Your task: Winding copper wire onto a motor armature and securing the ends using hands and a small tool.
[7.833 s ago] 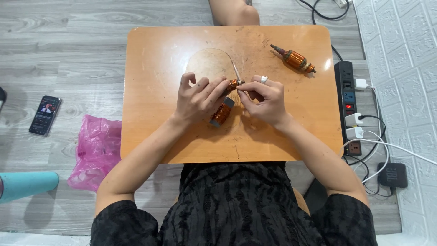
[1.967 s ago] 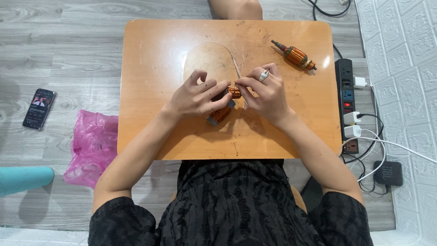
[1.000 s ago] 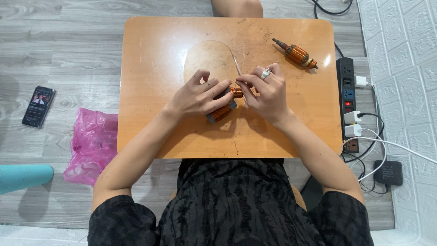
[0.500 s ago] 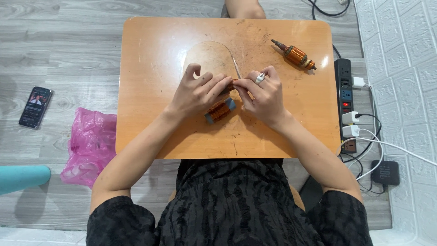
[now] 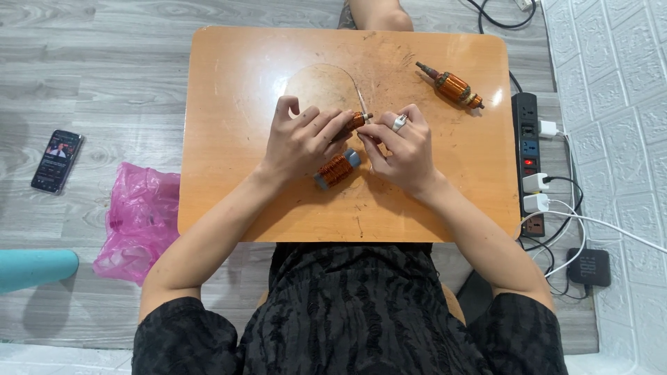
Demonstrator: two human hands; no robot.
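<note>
Head view, hidden parts: the far end of the small copper-wound motor armature (image 5: 338,167) runs under the fingers of both hands, so its shaft tip near (image 5: 361,119) shows only as a short orange and dark stub; how far the piece reaches under the palms I cannot tell.
Left hand: the left hand (image 5: 300,141) lies on the worktop with its fingers pressed together over the far stub of the armature, thumb side hidden.
Right hand: the right hand (image 5: 401,149), with a silver ring on one finger, meets the left at the stub; its fingers curl in and pinch something thin there, too small to make out.
Held piece: the armature lies tilted at the middle of the rounded orange wooden worktop (image 5: 229,139), its copper winding ribbed and shiny, a grey cap at each end of the coil.
Thin line: a pale curved strand (image 5: 356,87) arcs across the worktop from the hands toward the far side; wire or scratch, I cannot tell.
Second piece: a larger copper-wound armature with a dark steel shaft (image 5: 450,86) lies far right on the worktop, well apart from the hands.
Floor, left: a dark smartphone (image 5: 57,160) with a lit screen, a crumpled pink plastic bag (image 5: 135,226), and a teal cylinder (image 5: 35,269) cut off by the edge.
Floor, right: a black power strip (image 5: 528,163) with white plugs and one red light, just beside the worktop.
</note>
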